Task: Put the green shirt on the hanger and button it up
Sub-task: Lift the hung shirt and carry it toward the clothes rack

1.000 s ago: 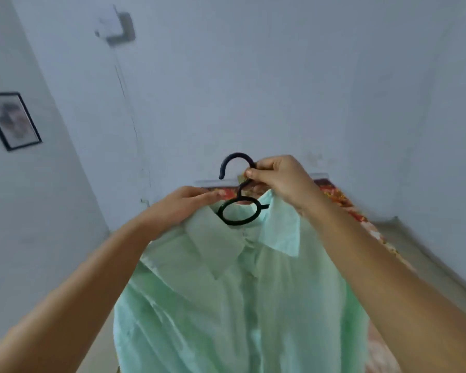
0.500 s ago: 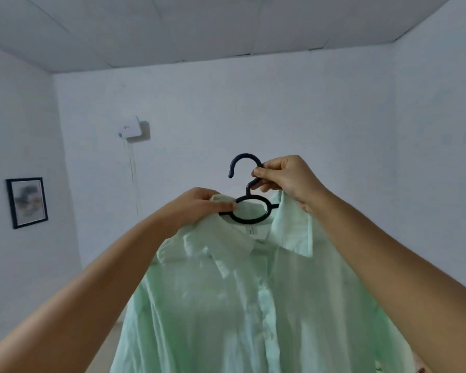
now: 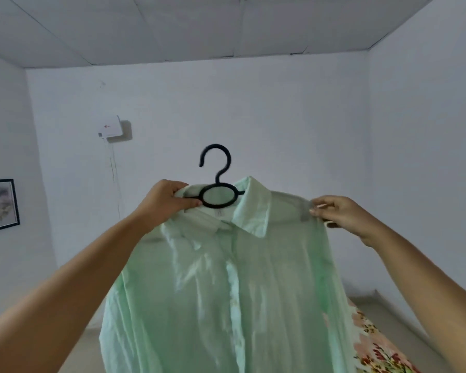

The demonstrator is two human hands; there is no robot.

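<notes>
Pale green shirt (image 3: 226, 292) hanging upright on black hanger (image 3: 218, 189), collar open, held aloft

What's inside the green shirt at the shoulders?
The black hanger: its hook and ring show above the collar, and one arm shades through the green shirt near the right hand. The other arm is hidden by fabric and the left hand.

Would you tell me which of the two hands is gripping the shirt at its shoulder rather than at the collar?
The right hand: it pinches the green shirt at the shoulder, while the left hand holds the collar beside the black hanger.
</notes>
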